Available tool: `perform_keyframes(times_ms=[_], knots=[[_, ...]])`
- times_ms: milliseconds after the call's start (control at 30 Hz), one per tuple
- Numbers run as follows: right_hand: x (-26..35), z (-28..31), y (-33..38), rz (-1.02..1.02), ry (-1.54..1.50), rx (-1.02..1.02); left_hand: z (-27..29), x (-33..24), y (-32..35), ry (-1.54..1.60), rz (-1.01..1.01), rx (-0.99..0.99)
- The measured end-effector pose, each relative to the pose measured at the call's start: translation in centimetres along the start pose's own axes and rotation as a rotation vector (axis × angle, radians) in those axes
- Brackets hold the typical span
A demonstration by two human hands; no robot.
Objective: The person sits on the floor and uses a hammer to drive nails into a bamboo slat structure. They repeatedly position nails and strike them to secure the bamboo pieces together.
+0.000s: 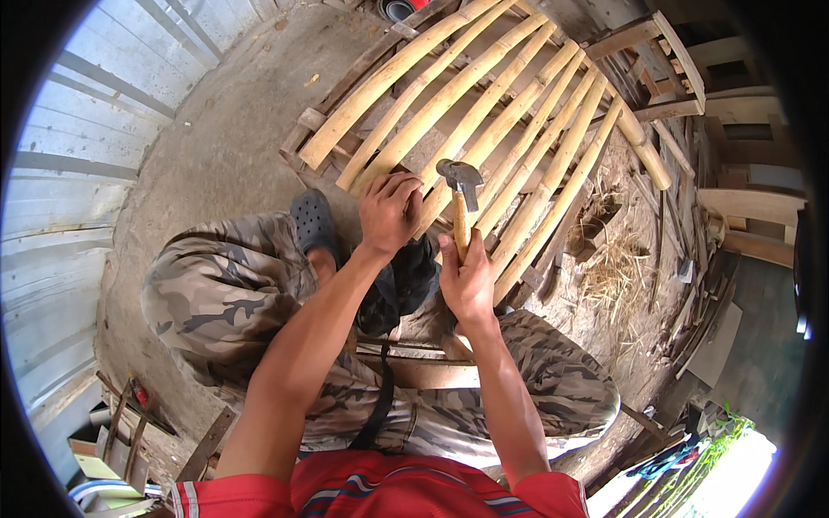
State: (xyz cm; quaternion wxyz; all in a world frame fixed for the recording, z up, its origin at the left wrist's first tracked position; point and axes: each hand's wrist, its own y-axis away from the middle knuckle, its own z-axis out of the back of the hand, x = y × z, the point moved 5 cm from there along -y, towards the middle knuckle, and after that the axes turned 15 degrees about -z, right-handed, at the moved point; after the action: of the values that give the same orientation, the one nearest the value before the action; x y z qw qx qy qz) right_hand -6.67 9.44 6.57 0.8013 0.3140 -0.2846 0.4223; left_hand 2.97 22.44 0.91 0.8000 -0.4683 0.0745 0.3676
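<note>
I'm watching the right hand point(469, 281) closing fully around the hammer point(462, 203) low on its wooden handle, head-heavy, so gripping there is wise; the left hand point(390, 211) is pressing, fingers curled, onto stiff, smooth bamboo slats point(484, 104) ahead of my knees.

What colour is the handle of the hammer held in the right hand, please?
The hammer has a light brown wooden handle and a dark metal head, seen best in the head view.

No package, label, sign or screen could be made out anywhere in the view.
</note>
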Motion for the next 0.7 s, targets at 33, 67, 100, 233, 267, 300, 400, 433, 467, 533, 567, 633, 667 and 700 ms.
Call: perform_keyframes(times_ms=[33, 67, 100, 233, 267, 300, 400, 433, 467, 533, 567, 633, 667, 700], knots=[[-0.3, -0.3, -0.2, -0.031, 0.045, 0.029, 0.0, -0.1, 0.0, -0.002, -0.003, -0.001], [-0.6, -0.5, -0.4, -0.063, 0.09, 0.059, 0.0, -0.1, -0.1, -0.004, -0.007, -0.003], [-0.6, -0.3, -0.4, -0.065, 0.088, 0.049, 0.0, -0.2, -0.1, -0.006, -0.011, -0.004], [0.5, 0.8, -0.3, -0.03, 0.04, -0.017, -0.2, 0.1, 0.3, 0.01, 0.005, 0.001], [0.8, 1.0, -0.2, -0.006, 0.028, -0.031, -0.3, 0.3, 0.4, 0.015, 0.011, -0.012], [0.9, 1.2, -0.1, 0.017, 0.016, -0.045, -0.4, 0.3, 0.5, 0.019, 0.018, -0.024], [0.0, 0.6, -0.3, -0.013, 0.079, -0.005, -0.6, 0.5, 0.6, 0.03, 0.055, -0.027], [0.2, 0.6, -0.2, -0.006, 0.061, -0.005, -0.6, 0.5, 0.6, 0.03, 0.059, -0.025], [0.6, 0.7, 0.0, 0.002, 0.043, -0.005, -0.7, 0.6, 0.6, 0.028, 0.064, -0.022], [0.7, 0.6, 0.2, 0.017, -0.003, -0.012, -0.8, 0.5, 0.5, 0.023, 0.059, -0.021], [0.7, 0.6, 0.3, 0.024, -0.031, -0.02, -0.8, 0.5, 0.5, 0.02, 0.049, -0.022], [0.1, 0.2, 0.2, -0.009, -0.019, 0.012, -0.7, 0.2, 0.4, 0.016, 0.038, -0.033], [-0.7, -0.3, 0.0, -0.049, 0.02, 0.053, -0.6, 0.1, 0.3, 0.016, 0.036, -0.043], [-1.2, -0.6, -0.2, -0.089, 0.059, 0.093, -0.5, 0.0, 0.2, 0.017, 0.035, -0.053]])
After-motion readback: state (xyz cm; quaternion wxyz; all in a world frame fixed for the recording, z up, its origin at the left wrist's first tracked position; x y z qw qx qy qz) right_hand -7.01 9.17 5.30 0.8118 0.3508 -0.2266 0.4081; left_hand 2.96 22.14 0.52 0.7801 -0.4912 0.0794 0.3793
